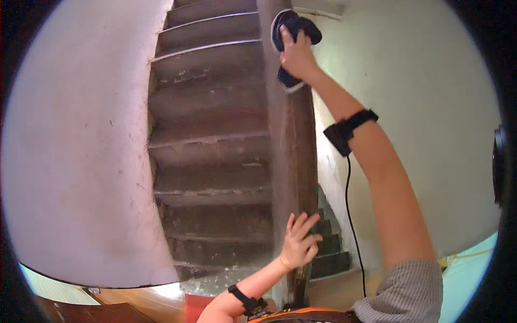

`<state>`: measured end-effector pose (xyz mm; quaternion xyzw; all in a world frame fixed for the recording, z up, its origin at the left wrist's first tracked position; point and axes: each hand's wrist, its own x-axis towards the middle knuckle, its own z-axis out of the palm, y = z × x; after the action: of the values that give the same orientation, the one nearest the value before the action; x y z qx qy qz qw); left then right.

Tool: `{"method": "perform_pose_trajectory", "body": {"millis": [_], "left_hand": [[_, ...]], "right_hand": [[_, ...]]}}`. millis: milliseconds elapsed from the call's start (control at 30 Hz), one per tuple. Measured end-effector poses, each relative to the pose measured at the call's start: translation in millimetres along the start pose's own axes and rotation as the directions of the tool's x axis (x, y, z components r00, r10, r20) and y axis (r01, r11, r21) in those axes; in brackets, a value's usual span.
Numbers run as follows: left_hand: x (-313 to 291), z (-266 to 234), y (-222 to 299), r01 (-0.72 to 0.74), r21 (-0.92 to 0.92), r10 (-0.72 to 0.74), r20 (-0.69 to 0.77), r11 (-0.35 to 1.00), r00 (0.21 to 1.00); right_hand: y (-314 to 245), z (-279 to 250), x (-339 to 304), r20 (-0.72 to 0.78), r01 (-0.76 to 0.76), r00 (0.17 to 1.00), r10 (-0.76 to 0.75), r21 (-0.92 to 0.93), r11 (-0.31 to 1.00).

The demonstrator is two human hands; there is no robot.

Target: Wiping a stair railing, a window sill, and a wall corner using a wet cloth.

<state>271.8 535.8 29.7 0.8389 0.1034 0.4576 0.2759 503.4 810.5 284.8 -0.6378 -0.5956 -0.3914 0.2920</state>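
Note:
Up at the top of the head view, my right hand (299,56) is closed round a dark blue cloth (291,81) with a white edge. The bunched cloth lies against the upper part of a brown railing slab (293,145) that runs beside the stairs. Lower down, my left hand (301,242) has its fingers spread and holds nothing. It is over or beside the lower part of the same slab; whether it touches cannot be told. Black straps sit on both forearms, and a black cable (353,215) hangs from the right one.
Worn dark stairs (215,116) climb left of the slab, along a white wall (81,145). To the right stand another pale wall (447,134) and a lower flight of dark steps (329,264). A red thing (195,307) is at the bottom.

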Motion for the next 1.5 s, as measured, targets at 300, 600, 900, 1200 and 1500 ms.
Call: {"method": "perform_pose_trajectory", "body": {"millis": [300,600,900,1200,1500], "left_hand": [[13.2,2.5,13.2,-0.006,0.092,0.028,-0.234,0.996,0.972],[-66.7,-23.0,63.1,0.065,0.038,-0.060,-0.128,0.997,0.990],[113.6,-21.8,8.6,0.202,0.451,-0.108,-0.225,0.869,0.968],[148.1,17.3,23.6,0.462,0.689,-0.442,-0.224,0.558,0.868],[148.6,15.0,17.9,0.473,0.704,-0.453,-0.237,0.529,0.859]], "right_hand": [[-101.4,-135.0,-261.9,0.226,-0.202,0.965,0.133,0.319,0.926],[-158.2,-230.8,-453.7,0.361,-0.217,0.929,0.081,0.355,0.909],[-223.3,-296.1,-605.0,0.448,-0.249,0.888,0.099,0.290,0.924],[-231.0,-290.7,-656.6,0.533,-0.410,0.829,0.172,0.368,0.835],[-227.3,-285.6,-655.2,0.406,-0.382,0.892,0.198,0.445,0.810]]}}
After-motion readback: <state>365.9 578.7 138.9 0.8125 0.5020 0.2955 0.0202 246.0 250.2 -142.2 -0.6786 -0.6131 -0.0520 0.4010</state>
